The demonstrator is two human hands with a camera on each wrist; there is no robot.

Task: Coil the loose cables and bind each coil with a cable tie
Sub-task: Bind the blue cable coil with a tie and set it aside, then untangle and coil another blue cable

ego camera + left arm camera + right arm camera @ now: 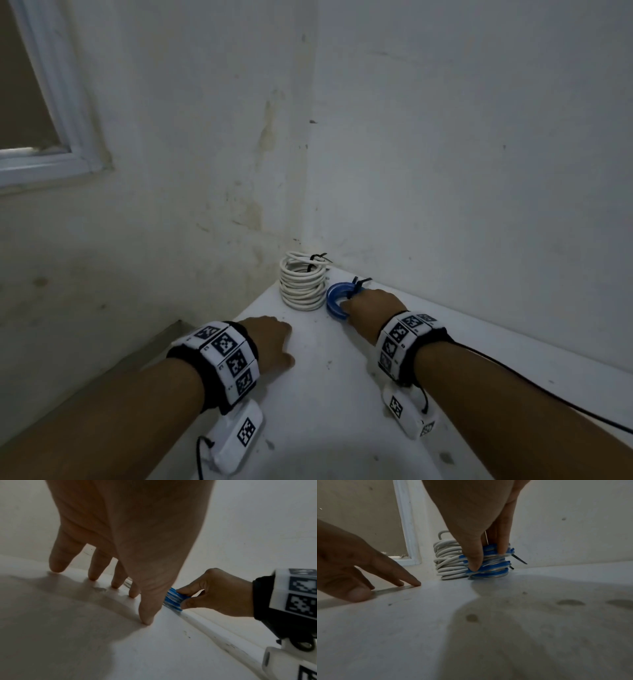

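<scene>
A white cable coil (302, 285) bound with a black tie stands in the table's far corner. Right beside it sits a smaller blue cable coil (334, 300), also with a black cable tie (360, 283). My right hand (371, 305) pinches the blue coil (489, 563) between thumb and fingers while it rests on the table; the left wrist view shows the same pinch on the blue coil (173, 600). My left hand (270, 339) rests open on the white table (325, 394), its straight fingertips (145, 619) touching the surface, apart from both coils.
Two stained white walls meet right behind the coils. A window frame (58, 113) sits in the left wall. The table's left edge (219, 329) drops off near my left hand. A black wire (548, 397) runs along my right forearm.
</scene>
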